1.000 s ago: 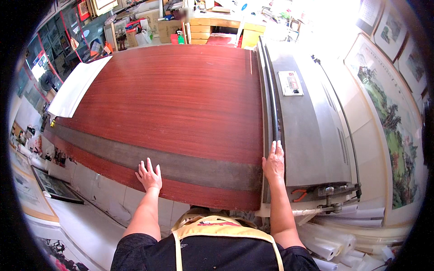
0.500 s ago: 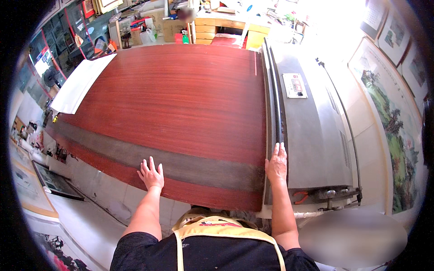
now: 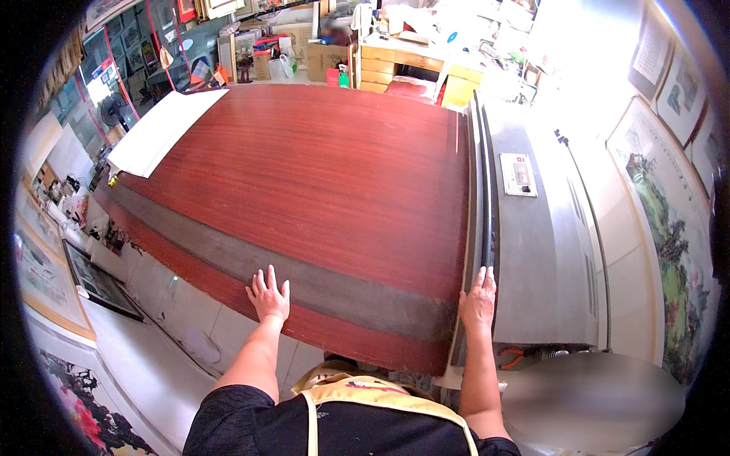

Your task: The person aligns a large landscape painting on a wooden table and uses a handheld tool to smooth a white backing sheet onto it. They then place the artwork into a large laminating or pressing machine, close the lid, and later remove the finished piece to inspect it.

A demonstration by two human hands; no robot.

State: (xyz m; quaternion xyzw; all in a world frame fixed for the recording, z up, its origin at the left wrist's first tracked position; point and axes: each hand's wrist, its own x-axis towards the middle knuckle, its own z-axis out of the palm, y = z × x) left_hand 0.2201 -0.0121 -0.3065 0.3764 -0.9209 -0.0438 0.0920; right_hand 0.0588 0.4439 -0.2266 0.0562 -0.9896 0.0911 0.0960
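Note:
A wide reddish-brown wood-grain tabletop spreads in front of me, with a dark grey strip along its near side. My left hand lies over this strip by the near edge, fingers spread and holding nothing. To the right, a grey machine with a small white control panel adjoins the tabletop. My right hand rests on the seam between the two, fingers stretched out along the near end of a long dark bar.
A white sheet covers the tabletop's far left corner. Behind stand a wooden desk and cardboard boxes. Framed landscape paintings hang on the right wall. A thin black pole runs beside the machine. Framed pictures lean at left.
The whole view has shifted, so the tabletop and machine appear lower and farther right. Both hands keep roughly the same places on them, fingers still extended.

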